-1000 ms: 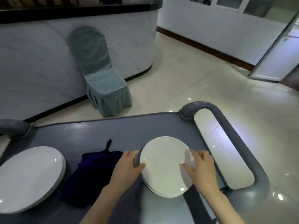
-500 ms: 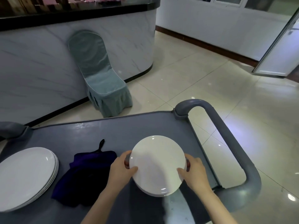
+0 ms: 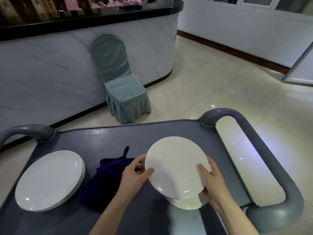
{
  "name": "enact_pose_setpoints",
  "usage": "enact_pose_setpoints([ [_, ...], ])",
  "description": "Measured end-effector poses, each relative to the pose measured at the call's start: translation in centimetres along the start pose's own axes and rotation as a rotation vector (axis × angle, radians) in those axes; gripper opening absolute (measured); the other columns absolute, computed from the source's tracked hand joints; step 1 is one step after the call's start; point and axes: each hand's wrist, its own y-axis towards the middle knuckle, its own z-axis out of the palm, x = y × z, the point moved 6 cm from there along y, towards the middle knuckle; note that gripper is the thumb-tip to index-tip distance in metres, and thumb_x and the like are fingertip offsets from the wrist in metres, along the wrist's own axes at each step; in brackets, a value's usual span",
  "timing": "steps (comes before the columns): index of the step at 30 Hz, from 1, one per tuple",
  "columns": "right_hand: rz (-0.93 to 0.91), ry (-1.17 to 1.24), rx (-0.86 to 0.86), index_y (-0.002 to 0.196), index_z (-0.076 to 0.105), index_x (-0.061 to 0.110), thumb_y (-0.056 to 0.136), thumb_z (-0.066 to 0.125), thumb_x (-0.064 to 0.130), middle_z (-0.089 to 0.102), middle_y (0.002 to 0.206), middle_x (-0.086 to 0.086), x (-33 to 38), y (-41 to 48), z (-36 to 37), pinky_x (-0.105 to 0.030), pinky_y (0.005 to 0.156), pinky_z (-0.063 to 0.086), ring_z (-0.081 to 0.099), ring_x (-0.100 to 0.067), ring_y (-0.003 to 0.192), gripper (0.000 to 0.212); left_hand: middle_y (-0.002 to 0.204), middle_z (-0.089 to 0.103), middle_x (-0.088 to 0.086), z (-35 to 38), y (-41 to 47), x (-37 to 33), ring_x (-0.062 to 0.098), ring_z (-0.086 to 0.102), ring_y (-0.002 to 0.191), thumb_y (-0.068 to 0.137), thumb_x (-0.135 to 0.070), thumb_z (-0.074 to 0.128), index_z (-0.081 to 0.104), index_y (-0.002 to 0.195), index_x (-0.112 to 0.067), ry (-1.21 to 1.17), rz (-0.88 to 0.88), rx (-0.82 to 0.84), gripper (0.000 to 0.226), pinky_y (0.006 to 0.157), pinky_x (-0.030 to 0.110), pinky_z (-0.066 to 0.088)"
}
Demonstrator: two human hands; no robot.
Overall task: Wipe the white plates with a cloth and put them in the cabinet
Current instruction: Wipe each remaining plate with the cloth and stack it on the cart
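Head view: a white plate (image 3: 176, 167) is lifted at a tilt just above a stack of plates (image 3: 189, 203) at the right of the grey cart worktop (image 3: 110, 138). The left hand (image 3: 135, 173) grips its left rim, thumb on top and fingers curled beneath. The right hand (image 3: 213, 184) grips the right rim the same way. A dark purple cloth (image 3: 105, 180) lies just left of the left hand, between it and a second plate stack (image 3: 49, 180).
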Motion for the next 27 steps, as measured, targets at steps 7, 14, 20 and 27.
enact_pose_setpoints([
  [7,-0.017,0.063,-0.164,0.107,0.069,0.035,0.1,0.049,0.013,0.074,0.109,0.006,0.8,-0.3,2.3,-0.033,0.074,0.056,0.072,-0.015,0.093,0.031,0.095,0.067,-0.011,-4.6,0.5,1.1,0.003,0.061,0.091,0.088,-0.023,0.069,0.062,0.117,-0.039,0.384,0.14,-0.062,0.033,0.083,0.024,0.052],
  [14,-0.002,0.084,-0.197,0.122,0.065,0.031,0.1,0.052,0.015,0.072,0.113,0.005,0.5,-1.2,2.9,-0.032,0.072,0.055,0.07,-0.018,0.097,0.031,0.096,0.057,0.001,-7.1,-0.1,4.0,0.023,0.056,0.085,0.055,-0.009,0.091,0.072,0.092,-0.017,1.056,0.319,-0.145,0.043,0.067,0.032,0.047],
  [20,0.021,0.051,-0.19,0.126,0.063,0.03,0.1,0.055,0.021,0.072,0.114,0.006,-0.6,-1.9,4.8,-0.034,0.079,0.054,0.068,-0.018,0.102,0.029,0.091,0.063,0.005,-11.4,0.6,2.9,0.032,0.058,0.088,0.073,-0.012,0.082,0.07,0.084,-0.012,0.962,0.308,-0.361,0.016,0.075,0.043,0.046],
  [27,0.024,-0.046,-0.144,0.085,0.077,0.043,0.098,0.054,0.021,0.078,0.089,0.008,-0.6,-2.6,8.0,-0.033,0.07,0.056,0.074,-0.011,0.076,0.034,0.074,0.06,0.002,-12.9,1.2,-2.6,0.018,0.055,0.071,0.099,-0.031,0.047,0.049,0.087,-0.022,0.226,0.182,-0.303,0.015,0.065,0.031,0.044],
])
